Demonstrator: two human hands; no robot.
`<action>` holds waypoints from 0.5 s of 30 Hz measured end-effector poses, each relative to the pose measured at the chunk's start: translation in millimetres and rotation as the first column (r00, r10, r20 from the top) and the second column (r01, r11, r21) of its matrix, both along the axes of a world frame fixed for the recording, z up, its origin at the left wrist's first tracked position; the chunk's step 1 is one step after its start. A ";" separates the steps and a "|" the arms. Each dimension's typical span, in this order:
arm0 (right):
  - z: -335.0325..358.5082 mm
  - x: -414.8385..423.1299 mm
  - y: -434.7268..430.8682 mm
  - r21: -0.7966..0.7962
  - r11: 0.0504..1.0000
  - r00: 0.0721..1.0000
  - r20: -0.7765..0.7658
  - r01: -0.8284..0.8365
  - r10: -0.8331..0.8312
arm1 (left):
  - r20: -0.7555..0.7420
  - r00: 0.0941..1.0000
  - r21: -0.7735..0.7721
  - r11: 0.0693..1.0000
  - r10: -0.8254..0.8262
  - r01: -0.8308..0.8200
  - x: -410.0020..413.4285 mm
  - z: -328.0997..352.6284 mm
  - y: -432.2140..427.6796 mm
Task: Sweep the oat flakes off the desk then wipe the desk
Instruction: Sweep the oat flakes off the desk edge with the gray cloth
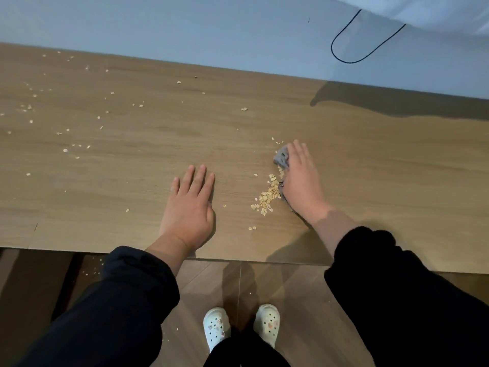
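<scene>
Head view, looking down. Pressing a grey cloth (pixel 281 157) onto the desk (pixel 383 168) with the right hand (pixel 300 181), fingers straight and close together, not curling round the fabric. Herding a small pile of oat flakes (pixel 268 194) along the cloth's left edge, near the front of the desk. Resting the left hand (pixel 189 205) flat just left of that pile, fingers straight and slightly spread, holding nothing, touching no flakes.

Leaving many scattered flakes (pixel 66 149) lying across the left part of the desk (sweeping looking well short of done, wiping not yet begun).

Risking several things from here:
- Letting flakes slip round the far and near ends of the small cloth, with much of it hiding under the palm.
- Flicking the light flakes outward by pushing too fast.
- Tipping the pile over the near edge onto the floor (pixel 211 282), with a few stray flakes (pixel 92 271) lying there and nothing visibly waiting to catch more.
- Sliding off the cloth altogether, with only a flat palm pressing on it and no grip.
- Overlooking the thin scatter at far left while minding the pile.
</scene>
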State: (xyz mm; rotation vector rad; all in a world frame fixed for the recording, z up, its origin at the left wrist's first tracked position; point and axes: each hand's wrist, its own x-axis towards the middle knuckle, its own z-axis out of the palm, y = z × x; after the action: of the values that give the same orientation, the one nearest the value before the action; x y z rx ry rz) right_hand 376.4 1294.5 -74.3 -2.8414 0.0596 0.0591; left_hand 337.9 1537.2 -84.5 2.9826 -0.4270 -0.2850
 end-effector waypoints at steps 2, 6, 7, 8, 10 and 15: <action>-2.6 -3.7 -17.2 0.006 1.000 1.000 0.009 -0.006 0.006 | -0.003 1.000 -0.002 1.000 0.002 -0.002 0.1 1.0 -0.1; -3.4 9.4 -78.2 0.029 0.958 0.957 0.046 0.284 -0.286 | -0.010 1.000 -0.020 1.000 0.000 0.000 -1.1 -0.9 1.4; -3.8 15.4 -88.2 0.021 0.940 0.938 0.054 0.341 -0.342 | -0.014 1.000 -0.034 0.999 0.004 -0.004 0.3 -0.7 2.2; -4.7 21.4 -93.9 0.005 0.927 0.926 0.055 0.374 -0.374 | -0.019 1.000 -0.054 0.998 0.008 -0.009 2.2 0.3 4.1; -7.0 31.6 -94.0 -0.025 0.920 0.920 0.055 0.391 -0.389 | -0.020 1.000 -0.076 0.997 0.002 -0.003 6.9 2.5 13.1; -0.3 35.7 -49.1 -0.052 0.984 0.985 0.023 0.170 -0.169 | 0.010 0.997 0.002 0.997 -0.073 0.073 4.1 -4.6 32.9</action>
State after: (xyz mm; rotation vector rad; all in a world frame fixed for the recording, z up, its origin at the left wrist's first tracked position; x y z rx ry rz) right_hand 412.1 1245.4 -74.6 -2.8780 0.3033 -0.0052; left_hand 342.0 1570.1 -89.1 2.9758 -0.5386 -0.2770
